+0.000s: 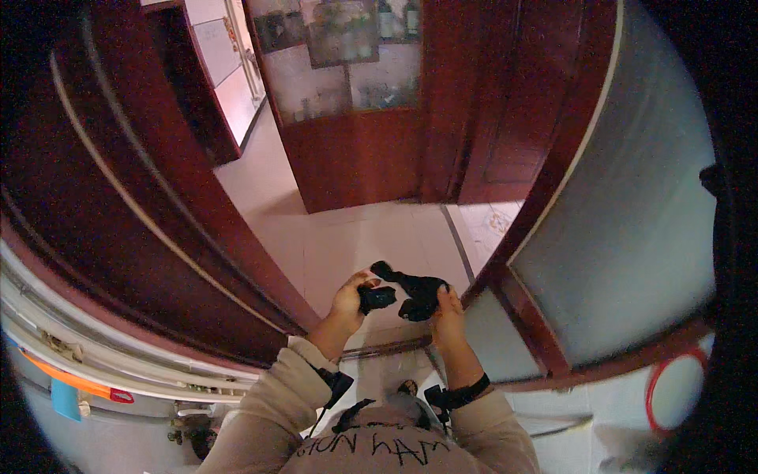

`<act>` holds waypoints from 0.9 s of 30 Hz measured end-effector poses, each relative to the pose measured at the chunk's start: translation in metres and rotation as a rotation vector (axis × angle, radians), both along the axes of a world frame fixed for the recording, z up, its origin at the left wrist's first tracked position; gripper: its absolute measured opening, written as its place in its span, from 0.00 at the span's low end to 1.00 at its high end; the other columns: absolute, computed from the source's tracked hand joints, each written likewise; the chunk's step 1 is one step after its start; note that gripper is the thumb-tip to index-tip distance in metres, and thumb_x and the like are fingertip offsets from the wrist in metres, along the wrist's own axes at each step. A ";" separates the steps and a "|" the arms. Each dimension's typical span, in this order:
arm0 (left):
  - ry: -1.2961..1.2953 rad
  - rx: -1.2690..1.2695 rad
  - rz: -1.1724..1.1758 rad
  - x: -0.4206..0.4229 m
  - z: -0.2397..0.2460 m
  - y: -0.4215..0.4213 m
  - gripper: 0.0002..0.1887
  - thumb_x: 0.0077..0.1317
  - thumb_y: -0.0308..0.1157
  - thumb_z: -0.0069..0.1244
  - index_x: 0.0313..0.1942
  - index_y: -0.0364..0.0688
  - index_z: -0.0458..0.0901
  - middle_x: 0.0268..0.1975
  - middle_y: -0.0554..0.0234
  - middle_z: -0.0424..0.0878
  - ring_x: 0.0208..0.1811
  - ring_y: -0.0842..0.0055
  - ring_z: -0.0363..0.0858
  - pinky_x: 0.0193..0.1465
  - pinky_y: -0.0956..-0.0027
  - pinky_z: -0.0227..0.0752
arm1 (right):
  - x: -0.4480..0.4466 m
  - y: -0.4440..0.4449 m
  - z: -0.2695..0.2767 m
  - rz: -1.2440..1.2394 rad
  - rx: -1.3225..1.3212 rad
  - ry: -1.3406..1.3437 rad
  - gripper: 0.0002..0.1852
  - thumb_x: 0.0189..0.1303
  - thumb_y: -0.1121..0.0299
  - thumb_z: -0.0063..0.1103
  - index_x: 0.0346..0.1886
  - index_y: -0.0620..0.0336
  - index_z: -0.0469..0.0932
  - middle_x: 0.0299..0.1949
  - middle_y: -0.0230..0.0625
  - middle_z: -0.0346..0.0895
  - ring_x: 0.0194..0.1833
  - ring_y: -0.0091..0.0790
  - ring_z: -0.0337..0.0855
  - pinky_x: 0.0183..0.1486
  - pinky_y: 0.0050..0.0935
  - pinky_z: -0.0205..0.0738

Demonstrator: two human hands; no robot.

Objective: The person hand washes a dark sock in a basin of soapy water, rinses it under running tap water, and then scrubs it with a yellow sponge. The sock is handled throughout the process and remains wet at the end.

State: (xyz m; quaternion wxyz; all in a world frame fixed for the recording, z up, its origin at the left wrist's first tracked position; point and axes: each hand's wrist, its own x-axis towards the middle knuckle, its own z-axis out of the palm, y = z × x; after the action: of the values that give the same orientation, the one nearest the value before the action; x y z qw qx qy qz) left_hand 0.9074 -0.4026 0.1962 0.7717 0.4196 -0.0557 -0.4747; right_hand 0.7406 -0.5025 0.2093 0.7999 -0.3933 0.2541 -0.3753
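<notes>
My left hand (pixel 350 303) grips one part of a black cloth item (pixel 377 298), its kind unclear. My right hand (pixel 448 308) holds a larger piece of black cloth (pixel 423 293) by its right side. A narrow black strip runs from this piece up toward my left fingertips. Whether the two dark parts are one item cannot be told. Both hands are raised in front of me above the tiled floor (pixel 355 237). Black straps with small devices sit around both wrists.
A dark red wooden door with a picture panel (pixel 361 160) stands ahead. A reddish-brown panel (pixel 177 249) is at the left, and a frosted-glass panel (pixel 622 237) at the right. A red-rimmed round object (pixel 675 394) is at lower right; an orange item (pixel 71 376) lies at lower left.
</notes>
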 end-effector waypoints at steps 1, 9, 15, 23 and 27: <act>0.021 -0.015 0.021 0.010 0.002 -0.009 0.13 0.62 0.36 0.42 0.47 0.46 0.73 0.42 0.60 0.78 0.37 0.72 0.79 0.36 0.71 0.76 | 0.007 -0.013 0.002 -0.040 -0.011 -0.016 0.17 0.66 0.64 0.47 0.53 0.62 0.69 0.38 0.31 0.75 0.42 0.24 0.74 0.45 0.22 0.69; 0.279 -0.124 -0.002 0.075 0.026 -0.112 0.13 0.62 0.30 0.45 0.48 0.45 0.72 0.46 0.60 0.75 0.47 0.69 0.75 0.44 0.71 0.77 | 0.104 -0.109 -0.011 0.108 -0.084 0.182 0.10 0.65 0.71 0.44 0.48 0.57 0.70 0.29 0.37 0.76 0.25 0.29 0.77 0.26 0.25 0.75; 0.373 -0.119 -0.141 0.109 0.003 -0.218 0.17 0.60 0.20 0.42 0.51 0.42 0.71 0.46 0.60 0.73 0.49 0.70 0.72 0.52 0.65 0.74 | 0.160 -0.173 -0.045 0.041 0.276 -0.143 0.10 0.67 0.67 0.40 0.45 0.57 0.71 0.42 0.35 0.75 0.40 0.30 0.77 0.42 0.28 0.74; -0.218 0.194 -0.619 0.244 -0.012 -0.339 0.27 0.56 0.19 0.31 0.58 0.41 0.67 0.51 0.53 0.76 0.50 0.67 0.75 0.52 0.63 0.72 | 0.267 -0.290 -0.061 -0.342 0.436 0.063 0.09 0.63 0.63 0.50 0.42 0.55 0.73 0.38 0.34 0.76 0.45 0.35 0.76 0.47 0.28 0.70; -0.183 0.330 -0.570 0.317 0.008 -0.389 0.23 0.61 0.22 0.30 0.58 0.40 0.67 0.49 0.51 0.78 0.45 0.67 0.79 0.48 0.65 0.76 | 0.284 -0.356 -0.043 -0.367 0.351 -0.145 0.20 0.65 0.53 0.47 0.48 0.61 0.71 0.44 0.36 0.77 0.45 0.37 0.77 0.53 0.34 0.68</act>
State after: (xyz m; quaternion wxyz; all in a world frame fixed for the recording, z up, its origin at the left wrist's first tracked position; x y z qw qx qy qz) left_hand 1.2247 -0.7915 0.2043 0.5212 0.5473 -0.1622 -0.6344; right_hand 1.0243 -0.8586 0.1663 0.7906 -0.1679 0.3242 -0.4916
